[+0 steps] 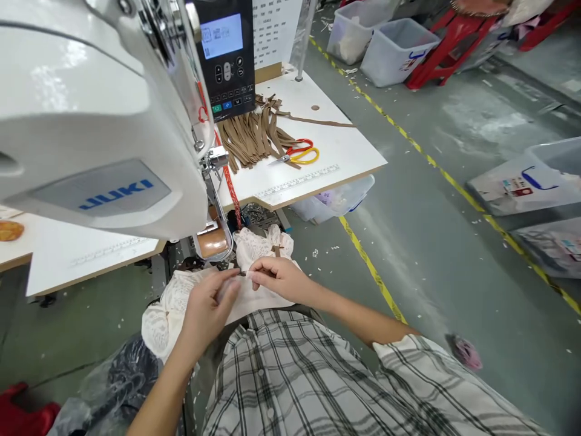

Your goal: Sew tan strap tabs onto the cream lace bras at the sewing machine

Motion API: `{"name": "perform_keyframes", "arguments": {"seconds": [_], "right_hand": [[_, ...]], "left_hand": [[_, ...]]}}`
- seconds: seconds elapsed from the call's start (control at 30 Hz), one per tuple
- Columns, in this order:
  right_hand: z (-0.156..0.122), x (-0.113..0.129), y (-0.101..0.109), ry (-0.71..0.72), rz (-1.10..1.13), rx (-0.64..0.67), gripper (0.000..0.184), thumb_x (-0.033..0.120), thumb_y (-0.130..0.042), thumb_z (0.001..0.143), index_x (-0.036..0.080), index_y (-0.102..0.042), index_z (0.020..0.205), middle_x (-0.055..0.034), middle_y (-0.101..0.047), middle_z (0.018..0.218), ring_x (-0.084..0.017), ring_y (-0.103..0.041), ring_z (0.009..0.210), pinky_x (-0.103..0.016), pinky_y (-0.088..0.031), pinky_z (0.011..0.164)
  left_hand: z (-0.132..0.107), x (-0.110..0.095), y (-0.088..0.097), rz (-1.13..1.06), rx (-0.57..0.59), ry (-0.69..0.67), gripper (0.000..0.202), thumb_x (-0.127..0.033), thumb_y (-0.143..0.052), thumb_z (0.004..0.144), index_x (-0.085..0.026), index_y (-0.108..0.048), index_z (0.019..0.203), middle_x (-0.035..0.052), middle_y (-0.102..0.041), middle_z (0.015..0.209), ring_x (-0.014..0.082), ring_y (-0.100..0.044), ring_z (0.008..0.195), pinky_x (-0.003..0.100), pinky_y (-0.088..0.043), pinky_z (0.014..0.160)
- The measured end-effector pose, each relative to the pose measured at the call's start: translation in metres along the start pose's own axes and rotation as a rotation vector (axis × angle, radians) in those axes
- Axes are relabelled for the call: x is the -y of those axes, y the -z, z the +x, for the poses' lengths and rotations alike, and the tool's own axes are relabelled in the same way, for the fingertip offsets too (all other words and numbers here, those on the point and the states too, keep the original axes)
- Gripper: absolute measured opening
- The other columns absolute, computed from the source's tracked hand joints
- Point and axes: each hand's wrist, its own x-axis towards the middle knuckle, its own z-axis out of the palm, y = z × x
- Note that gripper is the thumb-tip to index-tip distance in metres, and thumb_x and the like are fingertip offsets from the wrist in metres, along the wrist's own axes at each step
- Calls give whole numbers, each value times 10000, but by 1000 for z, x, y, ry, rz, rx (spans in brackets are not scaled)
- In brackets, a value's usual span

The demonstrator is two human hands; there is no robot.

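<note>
A cream lace bra lies across my lap below the sewing machine's needle area, its second cup close to the machine arm. My right hand pinches the bra's pale edge between thumb and fingers. Facing it, my left hand rests over the bra with thumb and forefinger drawn together. A small dark strip end shows between the two hands; whether the left fingertips grip it is unclear. Above them sits the sewing machine, its lower arm just beyond my fingers.
On the white table lie a pile of brown strips and red-and-yellow scissors, beside a control panel. Plastic bins and a red stool stand on the floor. A black plastic bag is at lower left.
</note>
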Motion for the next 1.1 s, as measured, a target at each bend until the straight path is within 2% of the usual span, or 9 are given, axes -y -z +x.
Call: {"name": "perform_keyframes", "arguments": {"seconds": [0.13, 0.27, 0.47, 0.57, 0.67, 0.77, 0.87, 0.97, 1.1], "right_hand": [[-3, 7, -3, 127, -310, 12, 188, 332, -534, 961, 203, -656, 1023, -22, -728, 863, -140, -619, 727, -244, -382, 637], [-4, 6, -4, 231, -549, 4, 197, 296, -524, 959, 182, -557, 1115, -41, -724, 841, -186, -646, 753, -269, -370, 655], [-5, 16, 8, 129, -381, 181, 142, 290, -579, 931, 216, -491, 1014, 45, -677, 713, -132, -584, 628, -228, -345, 612], [-4, 24, 14, 51, -210, 272, 147, 261, -596, 917, 223, -474, 990, 51, -722, 769, -117, -612, 683, -214, -381, 649], [-2, 27, 18, -9, -117, 311, 173, 282, -617, 905, 222, -493, 1009, 33, -752, 845, -116, -624, 712, -213, -404, 662], [-1, 27, 18, -11, -181, 234, 174, 349, -648, 882, 208, -593, 968, 29, -711, 799, -113, -591, 688, -209, -384, 624], [-3, 28, 14, 65, -278, 149, 124, 310, -629, 886, 195, -672, 902, 26, -658, 764, -102, -544, 679, -212, -353, 613], [-3, 25, 10, 141, -272, 99, 103, 229, -604, 876, 183, -693, 855, 25, -621, 733, -97, -505, 677, -222, -339, 628], [2, 14, 13, 30, 83, -54, 187, 340, -629, 866, 160, -678, 853, 33, -535, 664, -89, -430, 597, -222, -329, 568]], "left_hand": [[-2, -11, -3, 25, 60, -12, 287, -424, -570, 919, -202, -708, 1038, 67, -749, 962, 197, -683, 833, 274, -504, 683], [-4, -9, -8, -20, 65, 32, 269, -392, -521, 949, -198, -706, 928, 42, -722, 804, 165, -642, 710, 256, -479, 639], [1, -9, -3, -254, 229, 134, 278, -405, -543, 936, -196, -715, 995, 41, -732, 868, 162, -632, 735, 239, -453, 626], [2, -9, -1, -326, 287, 147, 267, -402, -559, 926, -193, -722, 954, 32, -716, 828, 148, -602, 708, 231, -428, 614], [1, -9, -2, -329, 273, 167, 261, -415, -576, 912, -190, -707, 885, 9, -659, 736, 126, -526, 629, 223, -379, 560], [-2, -10, -5, -272, 178, 166, 286, -430, -562, 916, -186, -642, 790, -29, -521, 620, 108, -425, 563, 218, -326, 517], [-5, -13, -9, -211, 96, 114, 294, -413, -537, 930, -186, -580, 748, -48, -431, 583, 103, -386, 536, 219, -307, 500], [-6, -13, -12, -152, 67, 52, 293, -383, -515, 947, -185, -571, 739, -36, -480, 592, 109, -444, 548, 224, -345, 522], [-6, -11, -3, -118, 118, -23, 236, -310, -465, 980, -196, -669, 947, 29, -697, 842, 146, -641, 785, 235, -466, 679]]}}
